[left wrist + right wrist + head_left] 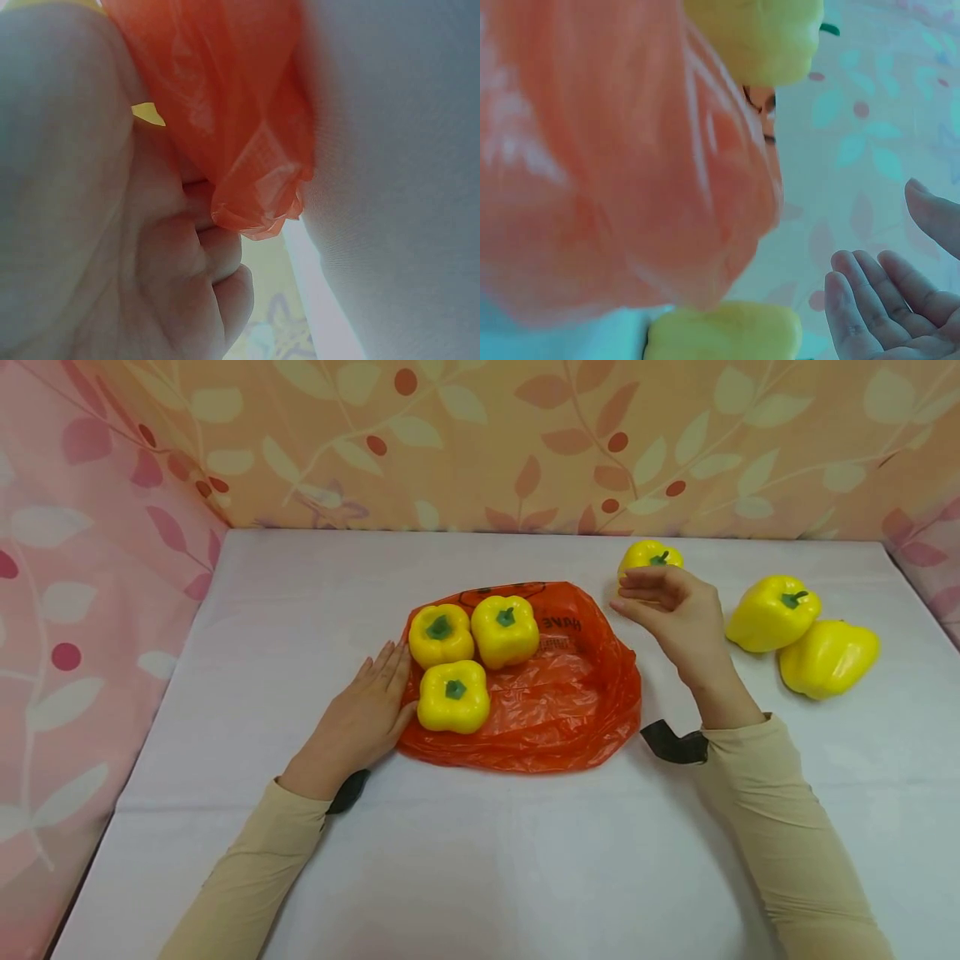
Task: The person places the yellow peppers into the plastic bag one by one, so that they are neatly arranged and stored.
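"How would the red plastic bag (555, 697) handle, there between the hands?"

"Light, limp and slithery, I'd judge — thin enough to tear. Take it by the bunched rim. The left hand (356, 722) touches its near side, fingers straight and close together."

"And the right hand (675, 614)?"

"Off the bag's other side, thumb apart from lightly bent fingers, nothing between them."

"The peppers?"

"A first pepper (427, 652) sits just beside the left fingertips, a second pepper (506, 647) beyond it, a third pepper (453, 716) by the left thumb. Inside the bag or on top, I can't tell. A fourth pepper (648, 553) lies just past the right fingertips; a fifth pepper (768, 614) and sixth pepper (828, 658) are right of that hand. They look glossy, so probably slick, firm — cup the broad sides."

"Not the green stem (439, 627)?"

"Too stubby; a poor hold, I'd guess."
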Demonstrator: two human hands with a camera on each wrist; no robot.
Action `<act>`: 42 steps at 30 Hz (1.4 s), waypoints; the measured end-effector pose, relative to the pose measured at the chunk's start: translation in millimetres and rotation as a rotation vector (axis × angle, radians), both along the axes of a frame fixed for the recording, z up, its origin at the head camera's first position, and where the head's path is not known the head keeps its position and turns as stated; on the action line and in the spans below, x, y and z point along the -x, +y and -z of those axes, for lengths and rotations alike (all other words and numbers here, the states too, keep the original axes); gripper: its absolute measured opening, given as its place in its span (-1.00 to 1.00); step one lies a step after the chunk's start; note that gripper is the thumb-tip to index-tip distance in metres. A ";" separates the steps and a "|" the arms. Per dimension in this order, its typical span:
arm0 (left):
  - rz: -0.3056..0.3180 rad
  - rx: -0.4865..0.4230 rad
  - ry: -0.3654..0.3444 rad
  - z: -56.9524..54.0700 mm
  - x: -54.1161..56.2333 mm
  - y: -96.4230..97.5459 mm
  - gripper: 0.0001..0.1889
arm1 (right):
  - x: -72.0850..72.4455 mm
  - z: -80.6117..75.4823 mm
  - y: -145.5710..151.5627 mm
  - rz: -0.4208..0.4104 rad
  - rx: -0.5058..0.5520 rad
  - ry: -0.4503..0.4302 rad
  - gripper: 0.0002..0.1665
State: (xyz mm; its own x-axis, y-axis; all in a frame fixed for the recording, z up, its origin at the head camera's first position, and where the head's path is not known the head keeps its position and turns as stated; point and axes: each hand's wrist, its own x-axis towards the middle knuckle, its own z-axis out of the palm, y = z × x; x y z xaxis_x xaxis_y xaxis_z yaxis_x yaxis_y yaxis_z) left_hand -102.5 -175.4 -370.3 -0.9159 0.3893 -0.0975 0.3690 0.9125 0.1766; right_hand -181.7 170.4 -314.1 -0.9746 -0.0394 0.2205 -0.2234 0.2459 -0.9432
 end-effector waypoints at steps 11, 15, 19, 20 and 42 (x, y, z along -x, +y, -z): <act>0.008 0.004 -0.010 0.9 0.4 1.8 -0.27 | 10.9 1.4 21.4 0.096 -0.022 0.004 -0.59; 0.002 0.003 -0.015 1.0 0.5 1.6 -0.27 | 19.2 1.9 30.8 0.135 -0.004 0.001 -0.61; 0.003 0.000 -0.016 1.3 0.4 1.9 -0.27 | 25.7 0.6 41.4 0.183 0.007 -0.013 -0.57; 0.005 -0.001 -0.016 1.3 0.5 1.9 -0.27 | 27.1 0.3 43.8 0.196 0.006 -0.018 -0.56; 0.006 0.021 -0.007 0.9 3.3 -0.4 -0.27 | 53.3 28.9 48.8 0.138 -0.254 -0.166 -0.07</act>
State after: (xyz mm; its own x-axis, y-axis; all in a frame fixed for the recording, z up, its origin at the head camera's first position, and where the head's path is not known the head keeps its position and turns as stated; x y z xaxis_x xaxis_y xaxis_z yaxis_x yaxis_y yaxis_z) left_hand -105.7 -175.9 -371.2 -0.9129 0.3923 -0.1127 0.3730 0.9140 0.1598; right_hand -235.0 219.2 -343.0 -0.9964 0.0620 0.0582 -0.0199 0.4953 -0.8685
